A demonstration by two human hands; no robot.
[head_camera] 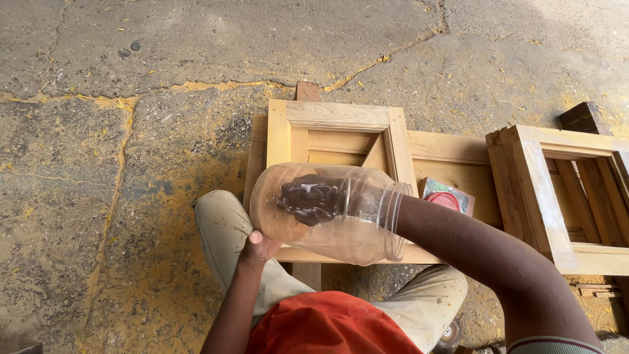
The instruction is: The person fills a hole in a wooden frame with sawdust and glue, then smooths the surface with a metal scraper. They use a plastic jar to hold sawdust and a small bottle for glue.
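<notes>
A large clear plastic jar [354,233] lies on its side in front of me, its open mouth to the right. My left hand [261,247] holds the jar's closed end from below. My right hand [313,198] is deep inside the jar through its mouth, fingers bunched near the jar's bottom; whether it grips anything is unclear. Behind the jar sits a small wooden frame [337,118] on a wooden panel [452,147].
A second wooden frame [534,190] stands at the right. A small open packet with a red round thing [447,196] lies on the panel beside the jar's mouth. Cracked concrete floor with yellow dust [131,164] surrounds everything. My knees in beige trousers [223,226] are below.
</notes>
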